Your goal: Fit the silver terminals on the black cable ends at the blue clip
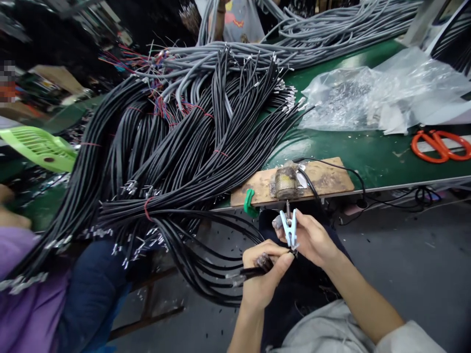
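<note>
The person's pale grey shirt is filling the lower right, closest to the camera, and both bare forearms are reaching forward from there. The black cables are looking slim, smooth and matt, with pale, silvery tips; a thick group of them is bending down from a red tie and curving across to the left hand. That hand is curling closed around some cable ends, which are entering from its left side, while its thumb and forefinger are pinching together at a small dark end. A brownish, rod-like piece is also showing in the grip, too unclear to name.

The pale blue clip is standing roughly upright, its two legs parting at the top and its lower end pointing at the left thumb. The right hand is pinching it between thumb and fingers, the clip sitting at the fingertips, just above the left hand. Beyond them, a worn metal device is resting on a wooden board, beside a green clamp. More black cables are heaping over the green table to the left.
</note>
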Available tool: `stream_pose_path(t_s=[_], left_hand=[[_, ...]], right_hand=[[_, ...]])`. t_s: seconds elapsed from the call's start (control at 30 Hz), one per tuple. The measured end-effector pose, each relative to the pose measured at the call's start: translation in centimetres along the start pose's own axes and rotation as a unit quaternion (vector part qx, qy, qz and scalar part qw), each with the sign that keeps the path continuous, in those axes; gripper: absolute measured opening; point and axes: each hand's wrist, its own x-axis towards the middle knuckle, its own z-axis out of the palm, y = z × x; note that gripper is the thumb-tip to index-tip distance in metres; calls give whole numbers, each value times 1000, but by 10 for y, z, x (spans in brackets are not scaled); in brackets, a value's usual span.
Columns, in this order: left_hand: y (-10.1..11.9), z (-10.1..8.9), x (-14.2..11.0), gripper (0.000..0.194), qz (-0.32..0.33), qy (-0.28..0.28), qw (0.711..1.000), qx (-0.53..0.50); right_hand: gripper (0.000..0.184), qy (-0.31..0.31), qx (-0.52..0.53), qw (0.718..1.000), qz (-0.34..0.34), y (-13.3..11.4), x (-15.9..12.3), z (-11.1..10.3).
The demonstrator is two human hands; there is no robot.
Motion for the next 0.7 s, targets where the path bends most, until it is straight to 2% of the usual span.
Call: stream_pose_path(t_s=[0.2, 0.3, 0.4, 0.47, 0.5, 0.6, 0.63, 0.67, 0.7], left_hand=[[-6, -10, -6, 9, 22, -36, 999, 29], [-10, -15, -11, 6, 39, -56, 997, 25], [-13, -17, -14, 12, 24, -75, 997, 21], [-13, -17, -14, 16, -8, -83, 996, 36], [-13, -17, -14, 16, -23, -84, 995, 50], [-12, -15, -14, 13, -45, -87, 993, 65], [-12, -15, -15, 14, -54, -88, 993, 57], [-11, -14, -16, 16, -64, -85, 993, 43], [-11, -14, -17, 16, -75, -79, 994, 30]], right_hand=[[49, 15, 5, 1000, 14, 7, -2, -28], [38, 35, -59, 997, -19, 9, -12, -47], [23, 66, -193, 976, -71, 7, -25, -56], [17, 49, -297, 946, -120, 3, -34, -51], [15, 16, -355, 922, -151, 1, -37, -46], [15, -95, -515, 818, -240, -3, -45, -23], [12, -104, -543, 790, -265, -2, -45, -16], [6, -97, -556, 774, -287, -1, -46, -11], [3, -79, -555, 770, -305, 2, -45, -8]])
